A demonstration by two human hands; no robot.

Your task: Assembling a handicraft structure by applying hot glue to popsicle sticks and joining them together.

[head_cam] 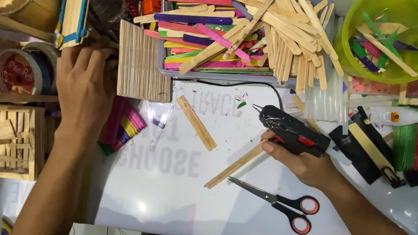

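The left hand (84,87) lies palm down at the tabletop's (171,200) left edge, fingers curled loosely toward a tape roll (20,72); whether its grip pinches anything I cannot tell. Just right of it stands a panel of wooden sticks (142,67). Open white room lies in the middle, crossed by loose sticks (196,123). The right hand (300,160) wraps its grip around a black glue gun (291,131), nozzle pointing left. Scissors (282,205) lie below.
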